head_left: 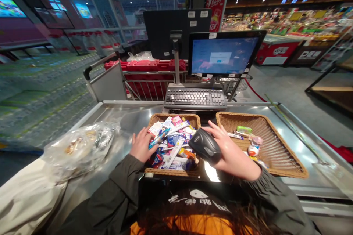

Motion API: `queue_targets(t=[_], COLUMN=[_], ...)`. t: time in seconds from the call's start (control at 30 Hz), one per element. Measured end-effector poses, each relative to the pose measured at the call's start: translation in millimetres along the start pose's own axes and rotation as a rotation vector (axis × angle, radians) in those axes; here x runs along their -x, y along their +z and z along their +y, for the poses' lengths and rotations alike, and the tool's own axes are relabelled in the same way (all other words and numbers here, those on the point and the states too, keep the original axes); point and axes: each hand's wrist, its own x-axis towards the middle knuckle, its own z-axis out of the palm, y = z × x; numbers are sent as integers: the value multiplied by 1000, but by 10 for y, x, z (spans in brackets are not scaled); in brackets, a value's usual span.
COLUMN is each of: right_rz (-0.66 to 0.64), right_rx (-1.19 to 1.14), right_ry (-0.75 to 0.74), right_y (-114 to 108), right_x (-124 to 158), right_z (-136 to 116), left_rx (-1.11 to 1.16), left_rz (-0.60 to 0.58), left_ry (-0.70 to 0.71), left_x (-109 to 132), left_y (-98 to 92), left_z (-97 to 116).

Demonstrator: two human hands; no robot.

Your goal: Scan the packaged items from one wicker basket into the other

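Note:
My right hand [231,154] is wrapped round a black handheld barcode scanner [205,145], whose head points left over the left wicker basket [171,172]. That basket is heaped with small packaged goods, among them a white slim packet [174,153] and an orange-brown packet [187,153]. At its left side, my left hand [142,145] pinches the lower end of a slim blue packet [160,138], which lies slanted over the heap. Part of the grip is hidden behind the fingers.
A second wicker basket [286,154] on the right holds several items, including a green-topped pack [244,129] and a small round-topped container [254,147]. Behind stand a keyboard [195,98] and a lit monitor [223,57]. Clear plastic bags [79,148] lie on the metal counter [124,114].

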Motion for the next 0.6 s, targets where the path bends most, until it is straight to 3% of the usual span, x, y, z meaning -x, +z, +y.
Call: queue_targets(t=[0.17,0.3,0.47,0.6], right_rz=[49,167,419,519], right_rx=[32,102,172,202], right_ry=[136,280,493,541], right_y=[-144,-314,-594,-773], right_x=[292,682,1256,1611], right_z=[262,578,973,1163], left_rx=[35,111,172,134], left_rz=[58,53,-38,-76], left_ry=[257,519,791,921], left_x=[-168,-426,-761,-1015], left_y=[-245,-260,4,353], left_z=[376,1037,2120,2915])
